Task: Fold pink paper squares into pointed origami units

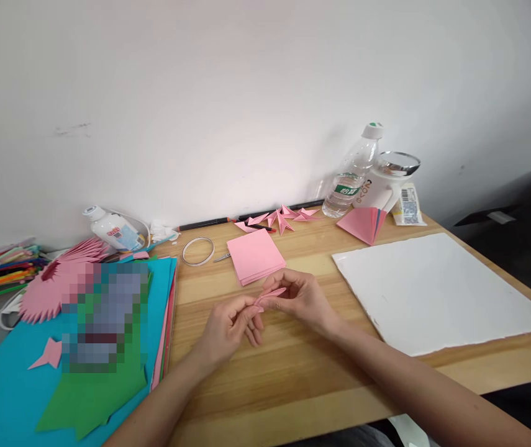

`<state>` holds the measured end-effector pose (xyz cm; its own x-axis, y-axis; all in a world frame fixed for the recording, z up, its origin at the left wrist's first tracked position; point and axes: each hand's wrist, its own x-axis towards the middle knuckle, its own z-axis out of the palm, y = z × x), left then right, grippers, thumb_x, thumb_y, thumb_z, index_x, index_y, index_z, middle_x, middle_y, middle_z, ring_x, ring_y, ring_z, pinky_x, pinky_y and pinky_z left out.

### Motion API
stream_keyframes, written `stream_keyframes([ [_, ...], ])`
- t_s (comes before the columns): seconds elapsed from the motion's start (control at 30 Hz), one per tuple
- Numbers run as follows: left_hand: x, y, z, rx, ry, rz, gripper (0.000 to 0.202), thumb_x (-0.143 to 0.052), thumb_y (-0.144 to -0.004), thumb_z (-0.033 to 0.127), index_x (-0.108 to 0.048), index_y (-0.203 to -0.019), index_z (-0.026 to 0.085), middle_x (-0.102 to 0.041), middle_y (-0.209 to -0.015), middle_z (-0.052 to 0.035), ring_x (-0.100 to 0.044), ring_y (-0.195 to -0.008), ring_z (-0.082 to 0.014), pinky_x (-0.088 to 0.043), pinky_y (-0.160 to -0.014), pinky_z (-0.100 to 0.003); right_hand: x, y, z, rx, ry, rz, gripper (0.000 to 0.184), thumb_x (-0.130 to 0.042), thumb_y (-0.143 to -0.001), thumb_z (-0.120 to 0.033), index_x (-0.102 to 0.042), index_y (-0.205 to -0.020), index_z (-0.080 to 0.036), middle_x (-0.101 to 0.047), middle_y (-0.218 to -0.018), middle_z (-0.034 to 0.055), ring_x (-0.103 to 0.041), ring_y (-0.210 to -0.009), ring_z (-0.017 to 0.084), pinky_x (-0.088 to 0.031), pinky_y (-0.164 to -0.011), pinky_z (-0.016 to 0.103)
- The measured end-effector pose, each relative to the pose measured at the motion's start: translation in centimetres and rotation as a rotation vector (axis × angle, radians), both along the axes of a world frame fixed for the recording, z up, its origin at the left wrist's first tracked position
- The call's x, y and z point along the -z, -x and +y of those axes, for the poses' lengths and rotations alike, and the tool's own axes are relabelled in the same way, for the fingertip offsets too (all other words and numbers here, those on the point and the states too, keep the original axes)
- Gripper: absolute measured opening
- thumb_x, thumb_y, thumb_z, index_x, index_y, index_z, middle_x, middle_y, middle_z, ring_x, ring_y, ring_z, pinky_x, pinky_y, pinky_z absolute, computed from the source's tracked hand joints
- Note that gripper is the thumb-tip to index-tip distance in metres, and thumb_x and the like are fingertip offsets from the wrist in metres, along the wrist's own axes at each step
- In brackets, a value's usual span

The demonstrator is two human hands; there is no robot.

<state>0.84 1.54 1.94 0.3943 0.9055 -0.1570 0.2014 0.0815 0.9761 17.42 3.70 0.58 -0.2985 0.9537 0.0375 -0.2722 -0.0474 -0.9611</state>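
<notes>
My left hand (230, 328) and my right hand (300, 297) meet over the middle of the wooden desk (293, 379), both pinching a small folded pink paper piece (269, 296) between the fingertips. Just beyond the hands lies a stack of pink square paper (254, 255). Several finished folded pink pieces (280, 219) lie further back near the wall.
A large white sheet (433, 288) covers the right side. A water bottle (351, 174), a white mug (379, 186) and a pink paper fan (364, 223) stand at the back right. A tape ring (197, 251), small scissors (222, 256), glue bottle (113, 231), coloured sheets (9, 385) and a pink flower (48, 288) lie left.
</notes>
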Motion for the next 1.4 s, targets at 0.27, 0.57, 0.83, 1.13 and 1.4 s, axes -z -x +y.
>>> stream_keyframes([
  [0.27,-0.8,0.0,0.2,-0.099,0.013,-0.099,0.022,-0.055,-0.081,0.033,-0.058,-0.074,0.012,-0.056,-0.057,0.0015,-0.061,-0.044,-0.0122,-0.051,-0.044,-0.022,-0.3,-0.4,0.5,0.13,-0.035,0.07,0.021,-0.079,-0.058,-0.023,-0.064,-0.072,-0.017,-0.066,-0.068,-0.0011,-0.062,-0.064,0.012,-0.051,-0.064,0.024],
  [0.57,-0.7,0.0,0.1,-0.089,-0.084,-0.043,0.026,-0.05,-0.085,0.028,-0.056,-0.065,0.012,-0.056,-0.056,0.0005,-0.062,-0.046,-0.012,-0.051,-0.045,-0.021,-0.4,-0.6,0.4,0.148,0.005,0.01,0.016,-0.077,-0.061,-0.027,-0.066,-0.066,-0.016,-0.07,-0.064,0.002,-0.063,-0.059,0.012,-0.05,-0.058,0.024],
  [0.83,-0.9,0.0,0.0,-0.092,-0.106,-0.038,0.025,-0.05,-0.085,0.028,-0.058,-0.067,0.012,-0.057,-0.056,0.0002,-0.061,-0.046,-0.0118,-0.052,-0.046,-0.021,-1.1,-0.8,0.4,0.122,-0.034,-0.009,0.016,-0.075,-0.064,-0.029,-0.065,-0.063,-0.016,-0.069,-0.064,0.0016,-0.062,-0.059,0.013,-0.05,-0.06,0.025],
  [1.13,-0.3,-0.1,0.1,-0.113,0.016,-0.039,0.025,-0.054,-0.08,0.037,-0.06,-0.079,0.012,-0.057,-0.057,0.0016,-0.061,-0.044,-0.0127,-0.051,-0.043,-0.023,-0.5,-0.4,0.4,-0.07,0.024,0.06,0.033,-0.077,-0.062,-0.027,-0.059,-0.087,-0.018,-0.067,-0.081,0.0017,-0.063,-0.073,0.014,-0.05,-0.069,0.027],
  [1.4,-0.2,-0.2,0.1,-0.001,-0.017,0.114,0.031,-0.05,-0.082,0.037,-0.055,-0.062,0.014,-0.055,-0.05,0.0006,-0.056,-0.042,-0.0104,-0.046,-0.044,-0.021,0.4,-0.1,-0.1,-0.066,-0.028,-0.108,0.022,-0.073,-0.067,-0.032,-0.061,-0.078,-0.016,-0.065,-0.074,0.0008,-0.063,-0.068,0.013,-0.049,-0.066,0.026],
])
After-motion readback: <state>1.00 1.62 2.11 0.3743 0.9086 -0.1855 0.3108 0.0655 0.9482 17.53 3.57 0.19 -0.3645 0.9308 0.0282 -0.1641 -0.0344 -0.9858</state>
